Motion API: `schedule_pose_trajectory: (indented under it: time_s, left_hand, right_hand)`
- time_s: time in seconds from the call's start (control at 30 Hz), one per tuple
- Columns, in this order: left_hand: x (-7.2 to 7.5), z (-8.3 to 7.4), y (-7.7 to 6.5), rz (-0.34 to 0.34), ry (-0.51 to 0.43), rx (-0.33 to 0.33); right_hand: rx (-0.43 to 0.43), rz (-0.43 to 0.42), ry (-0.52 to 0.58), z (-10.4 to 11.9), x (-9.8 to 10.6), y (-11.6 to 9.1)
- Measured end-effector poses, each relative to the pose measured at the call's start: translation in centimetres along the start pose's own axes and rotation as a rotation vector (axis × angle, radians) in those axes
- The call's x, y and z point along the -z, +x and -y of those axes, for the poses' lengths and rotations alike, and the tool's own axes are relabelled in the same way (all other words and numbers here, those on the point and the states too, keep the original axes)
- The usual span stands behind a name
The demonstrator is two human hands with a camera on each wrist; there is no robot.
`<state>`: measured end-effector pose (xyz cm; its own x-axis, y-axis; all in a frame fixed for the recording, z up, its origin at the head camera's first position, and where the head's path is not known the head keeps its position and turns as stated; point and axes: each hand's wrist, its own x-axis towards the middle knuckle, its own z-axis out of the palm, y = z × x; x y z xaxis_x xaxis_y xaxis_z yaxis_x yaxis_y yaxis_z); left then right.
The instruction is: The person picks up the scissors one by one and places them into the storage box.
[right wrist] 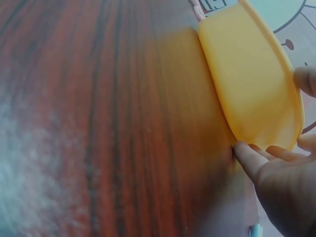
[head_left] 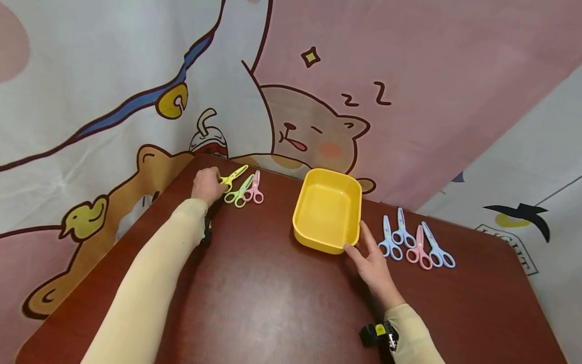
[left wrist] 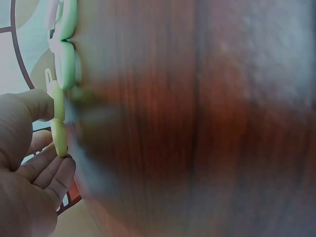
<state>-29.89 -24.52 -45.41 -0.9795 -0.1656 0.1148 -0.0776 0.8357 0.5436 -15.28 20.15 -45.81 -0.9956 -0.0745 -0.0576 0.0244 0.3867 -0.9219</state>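
Note:
At the back left of the table, my left hand [head_left: 210, 186] pinches the handle of a pair of yellow scissors [head_left: 234, 175] between thumb and fingers. The left wrist view shows the yellow handle [left wrist: 59, 121] edge-on in that pinch. Right beside it lie green scissors [head_left: 239, 192] and pink scissors [head_left: 255, 188]. My right hand [head_left: 374, 265] holds the near right corner of a yellow plastic bin [head_left: 318, 242], thumb on the near side and fingers along the right side. In the right wrist view the fingertips [right wrist: 247, 153] are at the bin's wall. The bin stands upright with nothing in it.
To the right of the bin lie several more scissors: light blue scissors [head_left: 390, 238] and a pink pair [head_left: 419, 248] among them. The brown wooden table [head_left: 254, 303] meets a cartoon-printed cloth [head_left: 409, 101] along its back and left edges.

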Motion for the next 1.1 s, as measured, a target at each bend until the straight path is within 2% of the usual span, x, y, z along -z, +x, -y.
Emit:
schedule_pose_trajectory:
  time_s: [0.2,0.47,0.77,1.1]
  left_hand:
    - [0.8,0.7,0.0,-0.015,-0.015,-0.015]
    - [1.2,0.0,0.2,-0.034,-0.036,-0.029]
    - [1.3,-0.1,-0.7,-0.051,-0.072,-0.061]
    - [1.8,-1.2,-1.9,-0.047,-0.088,-0.108]
  right_hand:
    - [-0.004,0.012,0.039,0.1,-0.1,0.3]
    - [-0.007,0.010,0.073,0.2,0.1,0.5]
    - [-0.028,0.011,0.061,0.0,0.1,0.4]
    - [-0.034,0.016,0.060,0.1,0.2,0.3]
